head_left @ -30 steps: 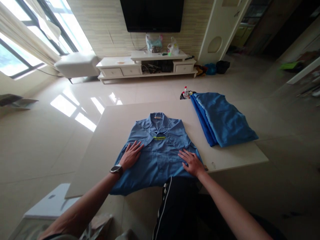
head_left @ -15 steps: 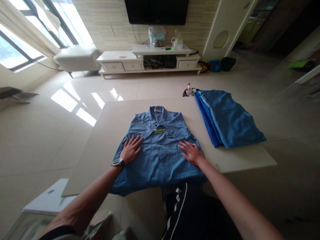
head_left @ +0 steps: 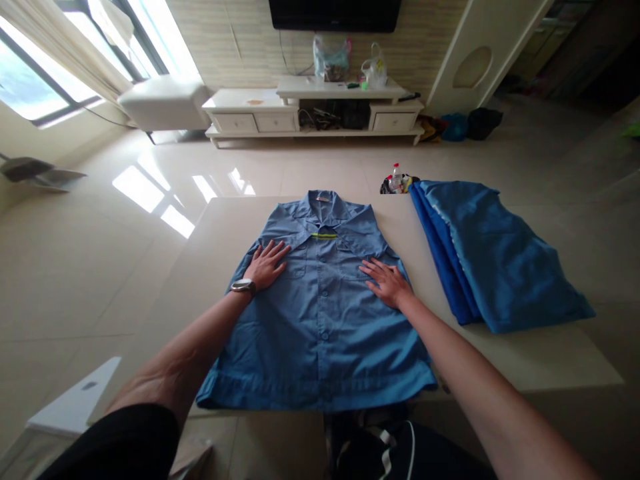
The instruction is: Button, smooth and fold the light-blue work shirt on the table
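Observation:
A blue work shirt [head_left: 320, 313] lies front-up on the beige table [head_left: 210, 267], collar away from me, sleeves tucked under, with a yellow-green strip below the collar. My left hand [head_left: 266, 265], a watch on its wrist, rests flat with fingers spread on the shirt's left chest. My right hand [head_left: 386, 281] lies flat and open on the shirt's right chest. Neither hand holds anything.
A folded stack of brighter blue garments [head_left: 495, 257] sits on the table's right side. A small bottle with dark items [head_left: 397, 181] stands at the far edge. Beyond are a white TV cabinet [head_left: 315, 117], a white bench [head_left: 163, 103] and glossy floor tiles.
Both hands have slid up the shirt toward the collar, staying flat. The shirt now lies further onto the table and the view has moved closer over it.

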`<state>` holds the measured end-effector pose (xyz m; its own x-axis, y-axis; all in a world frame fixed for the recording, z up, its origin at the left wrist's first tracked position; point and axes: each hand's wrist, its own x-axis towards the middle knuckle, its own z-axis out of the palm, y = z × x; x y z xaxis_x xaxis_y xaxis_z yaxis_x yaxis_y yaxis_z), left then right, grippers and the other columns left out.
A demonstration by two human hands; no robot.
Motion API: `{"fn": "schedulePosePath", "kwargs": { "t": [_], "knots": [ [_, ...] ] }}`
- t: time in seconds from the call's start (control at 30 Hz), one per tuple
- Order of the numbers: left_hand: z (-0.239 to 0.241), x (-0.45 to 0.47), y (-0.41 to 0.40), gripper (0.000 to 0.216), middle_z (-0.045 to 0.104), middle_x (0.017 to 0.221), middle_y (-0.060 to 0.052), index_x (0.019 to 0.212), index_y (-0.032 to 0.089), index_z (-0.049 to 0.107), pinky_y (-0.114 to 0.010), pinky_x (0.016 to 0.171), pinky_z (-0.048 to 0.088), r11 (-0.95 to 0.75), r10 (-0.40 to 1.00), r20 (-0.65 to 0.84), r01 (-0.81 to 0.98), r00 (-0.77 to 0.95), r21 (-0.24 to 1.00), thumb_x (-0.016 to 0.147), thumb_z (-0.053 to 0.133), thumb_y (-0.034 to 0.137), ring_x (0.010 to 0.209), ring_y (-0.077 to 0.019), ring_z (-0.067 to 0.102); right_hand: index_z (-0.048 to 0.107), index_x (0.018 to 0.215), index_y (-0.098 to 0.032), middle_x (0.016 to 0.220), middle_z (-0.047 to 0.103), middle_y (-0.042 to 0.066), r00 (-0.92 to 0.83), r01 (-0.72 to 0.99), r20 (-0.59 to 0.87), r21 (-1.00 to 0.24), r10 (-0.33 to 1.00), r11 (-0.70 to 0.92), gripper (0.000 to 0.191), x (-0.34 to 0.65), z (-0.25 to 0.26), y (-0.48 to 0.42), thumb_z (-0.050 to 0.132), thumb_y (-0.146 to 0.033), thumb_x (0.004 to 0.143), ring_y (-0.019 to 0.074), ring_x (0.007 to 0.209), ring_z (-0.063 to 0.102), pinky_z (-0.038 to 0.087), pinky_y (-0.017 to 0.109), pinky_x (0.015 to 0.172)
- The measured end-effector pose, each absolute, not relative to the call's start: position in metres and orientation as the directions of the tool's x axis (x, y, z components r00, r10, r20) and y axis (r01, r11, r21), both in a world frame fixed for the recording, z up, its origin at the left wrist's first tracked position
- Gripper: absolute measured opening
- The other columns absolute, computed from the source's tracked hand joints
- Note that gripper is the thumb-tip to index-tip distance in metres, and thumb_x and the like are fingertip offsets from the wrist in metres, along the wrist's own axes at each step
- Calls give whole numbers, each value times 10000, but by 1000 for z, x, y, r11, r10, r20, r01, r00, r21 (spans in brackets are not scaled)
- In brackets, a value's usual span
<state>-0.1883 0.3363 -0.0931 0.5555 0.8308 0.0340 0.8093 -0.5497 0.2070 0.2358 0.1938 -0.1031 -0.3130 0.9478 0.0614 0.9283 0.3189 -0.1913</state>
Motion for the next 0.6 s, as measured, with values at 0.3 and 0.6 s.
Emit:
{"fn": "schedulePosePath", "kwargs": {
  "t": [0.3, 0.6],
  "knots": [
    [-91, -184, 350, 614, 246, 1724, -31, 1634, 305, 314, -592, 1293, 62, -541, 840, 66, 819, 539, 193, 1039, 374, 441, 1610, -310, 126, 533, 1504, -296, 1613, 469, 34, -283, 938, 106, -175, 953, 298, 483, 228, -95, 222, 444, -331, 1030, 309, 1509, 371, 340, 545, 1151],
    [-76, -248, 200, 669, 458, 1517, -189, 1494, 218, 454, -593, 1106, 401, 3, 999, 30, 942, -14, 337, 929, 457, 577, 1402, -401, 431, 553, 1484, -262, 1464, 618, 89, -313, 872, 99, -366, 945, 327, 507, 263, -67, 47, 548, -306, 979, 262, 1389, 537, 443, 481, 1155]
  ]
}}
